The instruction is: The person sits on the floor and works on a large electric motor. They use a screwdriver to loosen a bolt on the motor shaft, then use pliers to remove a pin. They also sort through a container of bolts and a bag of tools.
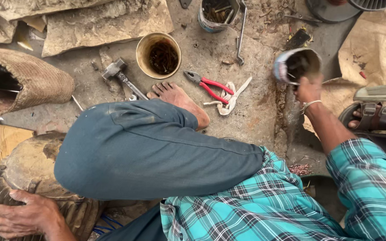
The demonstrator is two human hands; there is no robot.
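A tin can [296, 65], tilted and blurred, is lifted above the floor [251, 107] in the right hand [308, 89], fingers closed on it. The left hand [21, 216] lies spread on a dusty motor [32, 169], well apart. Red pliers [208, 85] lie between.

A rough floor workshop: a steel hammer [115, 70], red-handled pliers [208, 85] and a tin of rusty screws [158, 55] lie on the stained concrete floor [255, 111].

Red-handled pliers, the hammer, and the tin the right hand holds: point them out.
red-handled pliers [208, 85]: head view, on the red handles.
hammer [114, 69]: head view, on the metal head.
tin [296, 64]: head view, on its open mouth, held by the right hand [309, 89].
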